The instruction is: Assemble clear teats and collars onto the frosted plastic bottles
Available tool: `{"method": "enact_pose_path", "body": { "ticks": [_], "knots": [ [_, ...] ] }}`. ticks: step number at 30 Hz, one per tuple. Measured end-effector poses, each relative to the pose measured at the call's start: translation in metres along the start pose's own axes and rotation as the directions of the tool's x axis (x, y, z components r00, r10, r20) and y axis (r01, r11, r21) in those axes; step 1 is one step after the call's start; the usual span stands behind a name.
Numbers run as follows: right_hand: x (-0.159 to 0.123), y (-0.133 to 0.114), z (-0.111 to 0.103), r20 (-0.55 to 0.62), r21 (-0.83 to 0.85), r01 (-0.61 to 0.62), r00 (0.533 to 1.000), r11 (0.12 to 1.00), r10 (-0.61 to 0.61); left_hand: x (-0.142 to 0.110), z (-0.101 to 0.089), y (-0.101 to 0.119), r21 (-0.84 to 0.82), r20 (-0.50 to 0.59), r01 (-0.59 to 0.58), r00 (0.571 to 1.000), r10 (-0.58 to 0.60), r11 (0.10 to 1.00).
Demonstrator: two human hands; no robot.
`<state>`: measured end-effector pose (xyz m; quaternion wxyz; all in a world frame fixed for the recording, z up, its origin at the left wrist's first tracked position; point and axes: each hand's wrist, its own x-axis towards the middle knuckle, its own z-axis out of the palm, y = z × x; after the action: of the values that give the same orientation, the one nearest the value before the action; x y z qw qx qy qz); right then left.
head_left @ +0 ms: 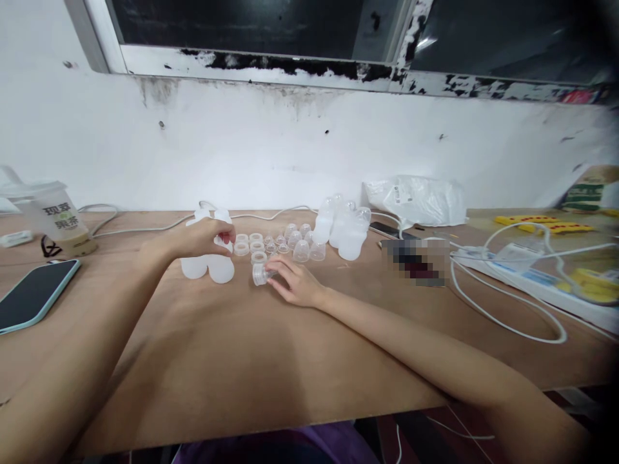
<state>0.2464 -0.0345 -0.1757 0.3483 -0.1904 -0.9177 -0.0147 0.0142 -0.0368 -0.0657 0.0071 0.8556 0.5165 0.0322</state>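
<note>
My left hand (210, 237) reaches over a group of white, frosted bottles (221, 269). Its thumb and fingers close around the upper part of the front right one. Lower and to the right, my right hand (297, 281) grips a clear bottle teat with a collar ring (260, 274), tipped on its side above the wood. Part of that piece is hidden by the fingers. Between the hands lie several translucent rings (242, 247) in rows, with small clear teats (276, 245) beside them. Clear domed caps (300, 251) stand to their right.
More frosted bottles with domed caps (351, 235) stand right of the caps. A white plastic bag (416, 200) rests by the wall. White cables (512, 319) and a power strip (532, 274) lie right. A drink cup (62, 219) and phone (36, 293) are left.
</note>
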Motion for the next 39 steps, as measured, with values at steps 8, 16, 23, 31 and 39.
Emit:
{"method": "enact_pose_path", "body": {
  "ticks": [8,16,23,31,39],
  "knots": [
    [0.001,-0.001,0.0,0.046,-0.02,-0.014,0.999,1.0,0.015,-0.004,0.005,0.0,0.033,0.143,0.031,0.989,-0.036,0.999],
    [0.001,-0.001,0.0,0.091,-0.031,-0.065,0.994,0.997,0.068,0.0,0.008,-0.012,0.202,0.071,0.026,0.997,-0.041,0.979],
    [0.001,0.0,0.001,0.125,-0.037,-0.095,0.987,0.995,0.099,0.003,0.015,-0.021,0.322,-0.004,0.024,1.0,-0.024,0.947],
    [0.003,-0.001,0.002,0.201,-0.065,-0.218,0.953,0.974,0.226,0.004,0.016,-0.013,0.41,-0.131,0.005,0.99,0.054,0.912],
    [0.007,0.005,0.006,0.255,-0.099,-0.323,0.906,0.941,0.337,0.013,0.061,0.068,0.239,-0.102,-0.162,0.976,0.191,0.957]
  ]
}}
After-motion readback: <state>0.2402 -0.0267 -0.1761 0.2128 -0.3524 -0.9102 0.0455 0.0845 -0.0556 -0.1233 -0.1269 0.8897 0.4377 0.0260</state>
